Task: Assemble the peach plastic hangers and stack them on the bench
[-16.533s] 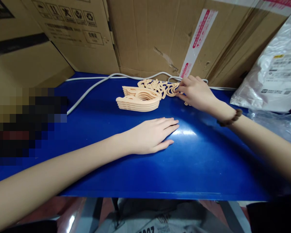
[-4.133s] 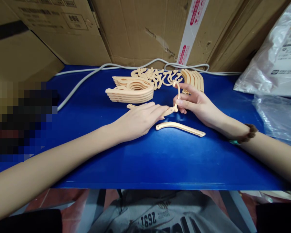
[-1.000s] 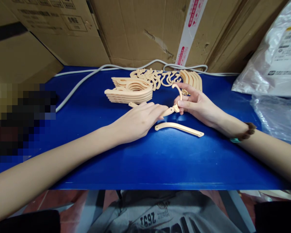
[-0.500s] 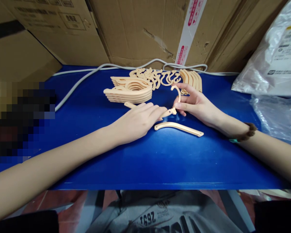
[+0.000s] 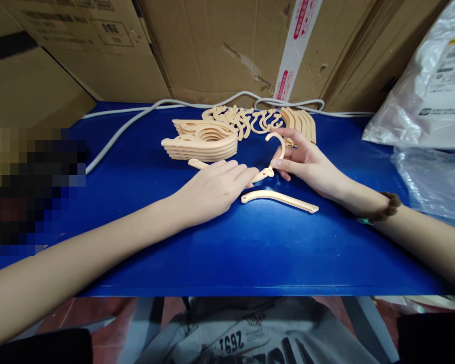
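Note:
My left hand (image 5: 222, 187) lies over a beige hanger arm (image 5: 197, 163) and grips it; one end shows beyond the knuckles, the other past the fingertips. With thumb and fingers my right hand (image 5: 299, 156) pinches a beige hanger hook (image 5: 282, 146), its curve pointing up. The hook's base meets the right end of that arm; whether the two are locked together I cannot tell. Just in front of the hands, a second loose hanger arm (image 5: 278, 197) rests on the blue table (image 5: 250, 253).
Behind my left hand stands a stack of folded beige hangers (image 5: 200, 144). Loose hooks (image 5: 238, 121) and several hanger arms (image 5: 301, 124) lie farther back. A white cable (image 5: 136, 124) runs before cardboard boxes (image 5: 220, 50). Plastic bags (image 5: 424, 96) are at the right.
The hook and the held arm have shifted slightly left. The hook has turned a little, so its curve shows wider. The loose arm in front has stayed put.

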Tool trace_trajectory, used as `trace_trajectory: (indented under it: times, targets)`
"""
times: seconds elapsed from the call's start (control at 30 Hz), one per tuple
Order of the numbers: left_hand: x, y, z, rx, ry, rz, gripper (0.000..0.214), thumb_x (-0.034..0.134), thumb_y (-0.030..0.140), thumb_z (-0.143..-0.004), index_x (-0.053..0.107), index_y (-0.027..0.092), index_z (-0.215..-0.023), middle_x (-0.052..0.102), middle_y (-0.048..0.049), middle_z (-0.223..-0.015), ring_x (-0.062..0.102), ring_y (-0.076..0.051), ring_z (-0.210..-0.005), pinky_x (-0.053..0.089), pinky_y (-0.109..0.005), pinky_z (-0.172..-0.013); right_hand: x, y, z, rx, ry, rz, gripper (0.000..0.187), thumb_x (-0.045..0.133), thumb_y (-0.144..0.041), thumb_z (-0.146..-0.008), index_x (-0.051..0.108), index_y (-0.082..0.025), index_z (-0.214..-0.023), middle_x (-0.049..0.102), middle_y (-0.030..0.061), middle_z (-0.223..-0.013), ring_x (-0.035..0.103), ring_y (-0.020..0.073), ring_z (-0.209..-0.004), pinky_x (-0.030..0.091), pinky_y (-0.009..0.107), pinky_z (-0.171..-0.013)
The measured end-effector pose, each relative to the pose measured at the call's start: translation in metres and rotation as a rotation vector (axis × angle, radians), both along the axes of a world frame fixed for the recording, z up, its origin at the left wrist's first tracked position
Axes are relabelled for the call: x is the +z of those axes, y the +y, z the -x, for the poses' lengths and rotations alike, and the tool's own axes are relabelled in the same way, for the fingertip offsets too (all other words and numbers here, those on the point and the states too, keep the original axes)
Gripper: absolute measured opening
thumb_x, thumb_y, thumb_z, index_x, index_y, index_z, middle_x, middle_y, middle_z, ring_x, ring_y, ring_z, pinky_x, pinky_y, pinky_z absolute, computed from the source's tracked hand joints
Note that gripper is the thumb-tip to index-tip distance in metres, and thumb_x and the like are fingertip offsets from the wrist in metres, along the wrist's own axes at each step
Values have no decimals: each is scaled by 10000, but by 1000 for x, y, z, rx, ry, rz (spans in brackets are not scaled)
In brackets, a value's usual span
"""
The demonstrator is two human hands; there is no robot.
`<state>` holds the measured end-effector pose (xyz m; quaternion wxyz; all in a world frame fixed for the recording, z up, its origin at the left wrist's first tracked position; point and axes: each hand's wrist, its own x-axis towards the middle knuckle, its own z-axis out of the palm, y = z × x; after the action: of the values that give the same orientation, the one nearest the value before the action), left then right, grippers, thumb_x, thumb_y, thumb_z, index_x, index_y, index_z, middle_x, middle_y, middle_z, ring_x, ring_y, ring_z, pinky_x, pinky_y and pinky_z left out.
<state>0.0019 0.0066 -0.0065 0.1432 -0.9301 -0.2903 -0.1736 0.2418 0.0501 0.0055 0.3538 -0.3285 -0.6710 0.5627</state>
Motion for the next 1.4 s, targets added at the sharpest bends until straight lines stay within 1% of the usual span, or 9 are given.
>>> trace_trajectory:
  times: [0.23,0.47,0.6,0.7,0.87,1.07,1.17,1.27,1.4]
  targets:
    - [1,0,0,-6,27,-43,330,340,141,-1065,659,76,-1123,668,-73,-825,606,-221,-774,409,-335,-672,-1,0,-1,-26,-39,-34,607,800,-361,-823,474,-278,-1327,622,-59,-765,530,115,-590,440,290,-549]
    - [-1,-1,-2,-24,60,-64,324,352,136,-1063,653,78,-1166,680,-73,-865,601,-224,-787,415,-341,-689,-1,-2,1,-14,-97,-50,628,801,-360,-820,492,-268,-1359,620,-39,-786,542,128,-632,442,276,-525]
    - [-1,0,-2,-13,58,-44,330,341,169,-1073,651,91,-1157,680,-82,-875,604,-222,-793,430,-339,-690,-1,-1,2,-13,-56,-22,637,816,-364,-804,506,-258,-1350,622,-47,-785,517,115,-613,427,275,-536]
    - [2,0,-2,-2,-18,-17,341,327,203,-1087,649,100,-1128,689,-84,-872,626,-219,-803,446,-331,-696,0,-1,3,-64,22,48,655,842,-346,-771,516,-228,-1327,610,-57,-755,500,101,-591,397,276,-552]
    - [5,1,-1,24,-161,107,307,339,232,-1096,619,111,-1128,721,-81,-939,671,-199,-836,492,-296,-739,2,0,2,-125,113,156,726,876,-295,-705,489,-218,-1315,631,-51,-802,508,96,-602,380,269,-554]
    - [6,2,2,27,-172,162,303,330,240,-1096,598,109,-1153,727,-97,-979,694,-208,-868,518,-299,-762,2,-2,3,-63,72,106,713,866,-316,-743,477,-221,-1333,651,-43,-782,539,101,-629,385,268,-574]
    - [7,2,2,23,-184,159,287,345,237,-1093,590,109,-1170,728,-102,-998,696,-209,-872,519,-298,-761,2,-2,2,-58,83,134,688,868,-310,-745,487,-227,-1312,656,-51,-782,535,89,-626,392,249,-570]
    - [8,2,2,14,-198,162,261,359,223,-1088,588,112,-1150,724,-91,-973,692,-205,-862,512,-289,-752,2,0,1,-95,124,178,667,877,-284,-727,503,-251,-1278,652,-67,-785,522,79,-607,397,232,-555]
    - [7,0,0,-4,-208,167,254,360,221,-1088,591,118,-1104,713,-69,-909,682,-199,-812,493,-281,-711,2,2,0,-74,143,166,667,873,-285,-733,492,-258,-1279,656,-71,-772,526,82,-602,395,230,-546]
